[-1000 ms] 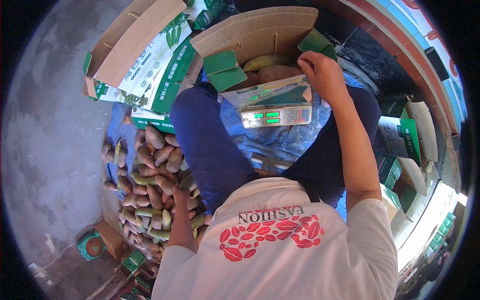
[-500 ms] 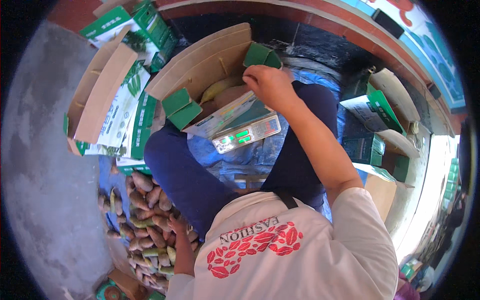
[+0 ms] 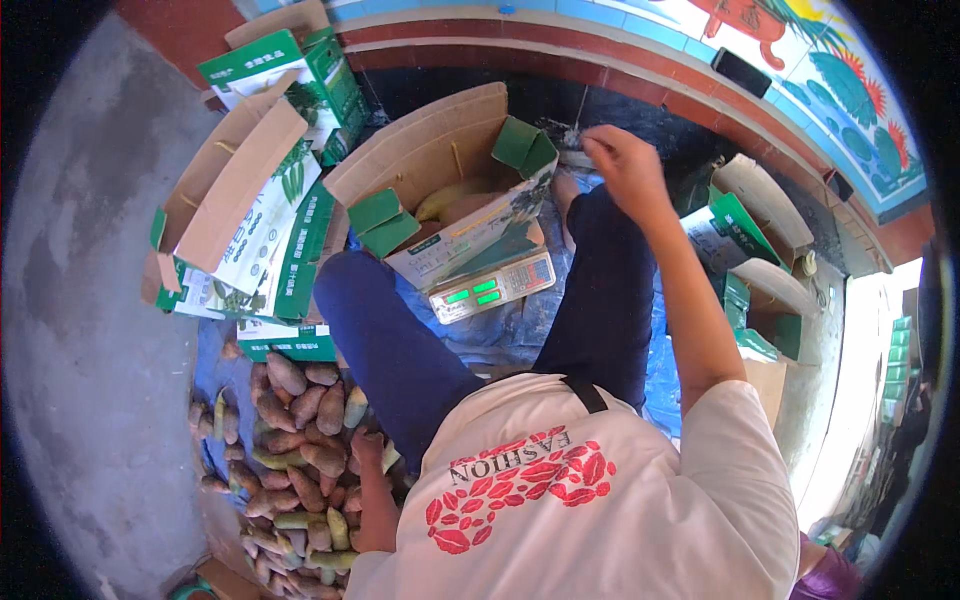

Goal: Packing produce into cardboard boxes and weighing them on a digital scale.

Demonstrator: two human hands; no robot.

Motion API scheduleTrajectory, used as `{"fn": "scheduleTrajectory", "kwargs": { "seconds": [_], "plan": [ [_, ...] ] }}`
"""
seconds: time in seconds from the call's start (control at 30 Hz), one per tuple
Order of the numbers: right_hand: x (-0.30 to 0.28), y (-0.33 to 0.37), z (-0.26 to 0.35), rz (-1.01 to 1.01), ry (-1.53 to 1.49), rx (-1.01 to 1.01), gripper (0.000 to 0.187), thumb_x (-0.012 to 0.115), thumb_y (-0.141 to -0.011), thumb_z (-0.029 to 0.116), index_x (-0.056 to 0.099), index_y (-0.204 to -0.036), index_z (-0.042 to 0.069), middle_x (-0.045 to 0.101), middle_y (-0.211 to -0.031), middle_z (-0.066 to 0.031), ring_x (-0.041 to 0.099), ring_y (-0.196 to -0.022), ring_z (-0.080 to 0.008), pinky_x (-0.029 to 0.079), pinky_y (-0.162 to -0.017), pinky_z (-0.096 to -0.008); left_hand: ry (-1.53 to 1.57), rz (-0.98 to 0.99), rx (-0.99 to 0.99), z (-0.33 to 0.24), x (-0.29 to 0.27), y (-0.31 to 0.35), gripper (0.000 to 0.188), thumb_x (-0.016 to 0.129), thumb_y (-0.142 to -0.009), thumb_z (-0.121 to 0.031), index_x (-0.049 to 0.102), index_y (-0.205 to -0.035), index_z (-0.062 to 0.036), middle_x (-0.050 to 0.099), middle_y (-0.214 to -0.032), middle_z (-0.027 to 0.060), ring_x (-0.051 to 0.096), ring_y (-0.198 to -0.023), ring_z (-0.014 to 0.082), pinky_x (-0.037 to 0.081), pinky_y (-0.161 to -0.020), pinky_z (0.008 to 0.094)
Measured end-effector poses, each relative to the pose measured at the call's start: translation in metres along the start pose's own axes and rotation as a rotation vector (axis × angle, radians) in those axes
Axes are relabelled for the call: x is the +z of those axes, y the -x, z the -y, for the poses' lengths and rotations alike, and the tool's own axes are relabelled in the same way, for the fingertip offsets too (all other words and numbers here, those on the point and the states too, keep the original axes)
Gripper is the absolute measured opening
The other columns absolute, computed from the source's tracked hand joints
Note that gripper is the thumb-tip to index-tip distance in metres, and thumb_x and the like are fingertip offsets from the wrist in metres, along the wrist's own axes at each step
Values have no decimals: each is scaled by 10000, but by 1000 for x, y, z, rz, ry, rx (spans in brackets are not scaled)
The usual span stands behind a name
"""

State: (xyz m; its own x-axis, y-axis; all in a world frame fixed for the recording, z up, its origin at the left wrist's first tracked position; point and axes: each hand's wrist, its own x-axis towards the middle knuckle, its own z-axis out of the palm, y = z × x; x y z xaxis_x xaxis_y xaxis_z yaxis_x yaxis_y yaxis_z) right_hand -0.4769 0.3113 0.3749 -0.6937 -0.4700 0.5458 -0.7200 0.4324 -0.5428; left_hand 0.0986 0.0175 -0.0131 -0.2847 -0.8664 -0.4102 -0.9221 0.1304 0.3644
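Note:
My right hand [image 3: 628,172] is raised past the right end of an open carton [image 3: 455,240], clear of it, with its fingers curled and nothing visible in them. Inside the carton lie several root vegetables [image 3: 470,203], one yellowish-green and others brownish. The carton stands over a digital scale [image 3: 492,287] with lit green displays, between my knees. To my left, my left hand [image 3: 367,447] is down at the edge of a pile of reddish-brown and green root vegetables [image 3: 310,465]. Its fingers are partly hidden, so I cannot see whether it grips one.
At the left, an open green-and-white carton [image 3: 240,225] stands near another carton [image 3: 290,75] behind it. More open cartons [image 3: 750,235] stand at the right. Blue sheeting [image 3: 475,345] covers the ground beneath the scale. A painted tiled wall [image 3: 640,45] runs along the back.
My right hand has left the carton's right flap and moved right, away from it. My left hand remains at the pile, its fingers more drawn in. The view has shifted slightly.

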Motion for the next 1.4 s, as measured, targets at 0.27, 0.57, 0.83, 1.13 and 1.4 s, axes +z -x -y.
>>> {"fn": "scheduleTrajectory", "kwargs": {
  "seconds": [0.27, 0.57, 0.83, 1.13, 1.4],
  "plan": [
    [-38, 13, -41, -83, 6, 162, 136, 596, -811, 148, 627, -875, 32, 621, -765, -155, 623, -693, -287, 480, -631, -335, 92, -395, 552, -110, -73, 5, 359, 599, -726, -76, 567, -1074, 7, 564, -1072, 205, 517, -1028, 350, 393, -911, 393],
    [2, 33, -62, 20, -13, 227, 145, 585, -811, 162, 617, -850, 27, 622, -779, -172, 622, -711, -314, 477, -624, -374, 443, -417, 601, -310, -202, 38, 243, 552, -810, -56, 563, -1049, -16, 524, -1168, 154, 488, -1100, 291, 360, -944, 376],
    [59, -6, -37, 105, -55, 50, 133, 580, -793, 164, 616, -829, 40, 619, -809, -155, 596, -765, -351, 474, -658, -420, 297, -388, 965, -414, -234, 53, 239, 606, -758, -57, 588, -996, -61, 519, -1195, 144, 457, -1150, 307, 341, -979, 374],
    [124, -77, -13, 56, 46, -196, 151, 597, -728, 136, 588, -860, 64, 583, -935, -137, 552, -902, -326, 466, -711, -414, -273, -32, 1148, -455, -208, 22, 401, 701, -698, -121, 562, -1073, -91, 454, -1270, 176, 385, -1209, 355, 311, -1023, 406],
    [181, -116, -25, -65, 388, -394, 449, 674, -666, 135, 533, -1088, 82, 540, -1080, -116, 487, -1067, -278, 393, -893, -376, -646, -11, 1128, -467, -175, -6, 481, 727, -644, -147, 587, -1100, -213, 330, -1371, 155, 256, -1286, 379, 247, -1034, 511]
  ]
}}
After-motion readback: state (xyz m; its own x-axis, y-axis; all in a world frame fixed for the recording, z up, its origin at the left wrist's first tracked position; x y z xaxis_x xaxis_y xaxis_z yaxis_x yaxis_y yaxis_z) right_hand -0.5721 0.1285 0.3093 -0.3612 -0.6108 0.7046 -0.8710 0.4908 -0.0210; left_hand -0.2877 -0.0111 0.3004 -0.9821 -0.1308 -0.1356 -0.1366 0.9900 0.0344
